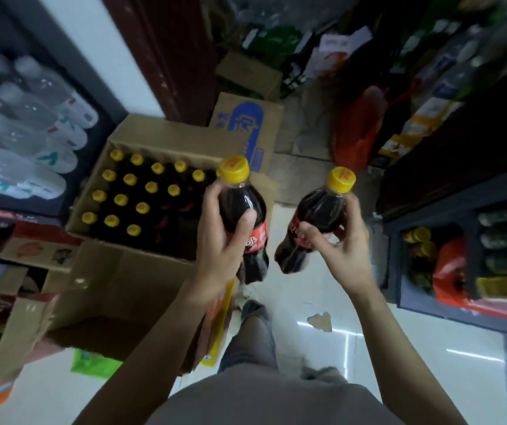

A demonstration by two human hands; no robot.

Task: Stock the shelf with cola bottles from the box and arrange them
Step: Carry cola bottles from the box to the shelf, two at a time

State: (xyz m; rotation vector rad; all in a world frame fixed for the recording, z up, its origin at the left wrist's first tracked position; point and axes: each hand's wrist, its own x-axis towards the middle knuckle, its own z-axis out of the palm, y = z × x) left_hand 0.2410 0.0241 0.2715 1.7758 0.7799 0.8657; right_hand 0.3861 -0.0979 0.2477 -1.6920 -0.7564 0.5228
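My left hand (226, 237) grips a cola bottle (241, 207) with a yellow cap and red label, held upright above the right edge of the box. My right hand (336, 240) grips a second cola bottle (316, 216), tilted with its cap up and to the right, over the floor. The open cardboard box (166, 133) sits left of centre and holds several more yellow-capped cola bottles (129, 194) in rows; its right part shows dark gaps. A shelf (448, 256) with drinks stands at the right.
Clear water bottles (25, 130) fill the shelf at the left. Another carton with blue print (246, 130) lies behind the box, more cartons and bags farther back. An empty open carton (108, 302) sits below the box. White tiled floor (322, 289) runs between the shelves; my legs are below.
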